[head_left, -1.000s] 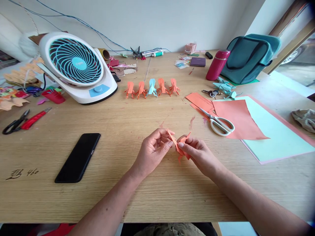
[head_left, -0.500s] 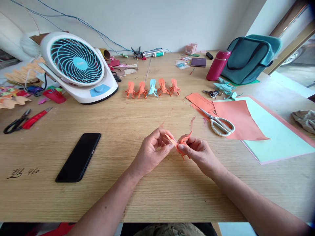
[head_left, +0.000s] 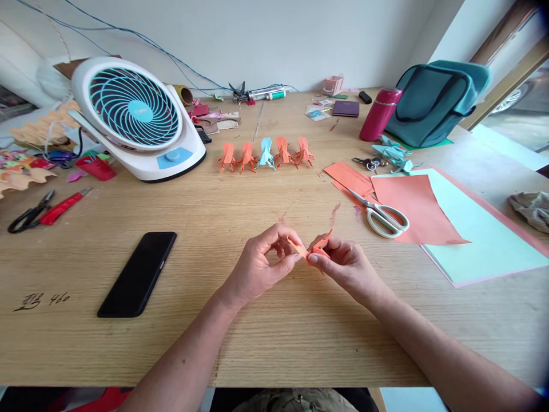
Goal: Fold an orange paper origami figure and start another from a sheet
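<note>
Both hands pinch one small folded orange paper figure [head_left: 319, 249] just above the table's middle. My left hand [head_left: 269, 257] is closed on a narrow strip of it between thumb and fingertips. My right hand [head_left: 343, 264] grips its body, thumb on top, with a thin point sticking up past the fingers. Part of the figure is hidden behind the fingers. Farther back stands a row of folded paper insects, several orange ones [head_left: 282, 150] and one light blue [head_left: 266, 153].
Scissors [head_left: 386, 220] lie on orange paper sheets [head_left: 422, 209] at the right, over pale green paper [head_left: 480, 246]. A black phone [head_left: 137, 274] rests at left, with a fan [head_left: 137, 114] behind. A red bottle [head_left: 381, 114] and teal bag [head_left: 433, 109] stand at back right.
The orange paper figure has tilted slightly in my fingers, and less of its lower points shows beneath. My hands have stayed nearly in place, both still gripping it.
</note>
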The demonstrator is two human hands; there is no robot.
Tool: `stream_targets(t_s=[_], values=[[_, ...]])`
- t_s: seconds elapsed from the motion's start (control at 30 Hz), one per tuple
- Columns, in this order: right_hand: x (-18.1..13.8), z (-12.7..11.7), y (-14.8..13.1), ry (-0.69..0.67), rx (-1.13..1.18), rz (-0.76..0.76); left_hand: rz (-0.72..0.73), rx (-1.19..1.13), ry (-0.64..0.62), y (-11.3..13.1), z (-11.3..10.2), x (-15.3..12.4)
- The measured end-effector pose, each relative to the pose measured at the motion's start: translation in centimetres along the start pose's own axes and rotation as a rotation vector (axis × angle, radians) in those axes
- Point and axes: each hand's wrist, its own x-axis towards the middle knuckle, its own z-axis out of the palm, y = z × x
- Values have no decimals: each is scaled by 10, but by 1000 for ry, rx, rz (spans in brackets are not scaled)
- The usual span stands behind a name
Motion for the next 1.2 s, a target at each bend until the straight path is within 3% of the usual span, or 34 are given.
stream_targets(t_s=[0.23,0.67,0.8,0.97,1.2], values=[[-1,-1,-2,-10,78,39,-14,-20,3,-1,1,0],[2,1,3,-122,535,319,-124,-138,-2,-6,10,1],[2,0,2,-91,496,258,-52,-54,83,-5,8,2],[3,-4,0,-91,333,216,176,227,97,0,2,3],[4,-6,-3,-115,243,220,83,178,18,3,1,3]])
